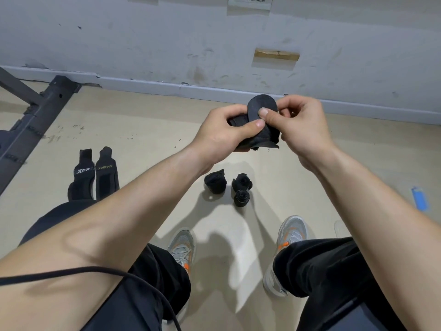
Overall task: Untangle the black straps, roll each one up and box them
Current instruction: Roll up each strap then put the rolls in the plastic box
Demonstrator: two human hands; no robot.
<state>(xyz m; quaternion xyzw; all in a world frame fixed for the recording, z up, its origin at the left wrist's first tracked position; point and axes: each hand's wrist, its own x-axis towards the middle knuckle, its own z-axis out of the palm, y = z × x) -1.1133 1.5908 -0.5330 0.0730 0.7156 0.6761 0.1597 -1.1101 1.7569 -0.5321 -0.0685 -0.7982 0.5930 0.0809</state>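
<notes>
A black strap [259, 103] is rolled, centre frame.
It is pinched by the left hand [223, 131] and right hand [304, 126]; turns should be kept tight.

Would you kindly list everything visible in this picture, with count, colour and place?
strap: one, black, held up between both hands
rolled straps: three, black, on the floor ahead of the shoes
flat wraps: two, black with lettering, on the floor at left
metal frame: one, dark grey, far left
blue object: one, on the floor at the right edge
cable: one, black, across the left forearm
shoes: two, grey and orange, bottom centre
left hand: grips the strap
right hand: pinches the strap
</notes>
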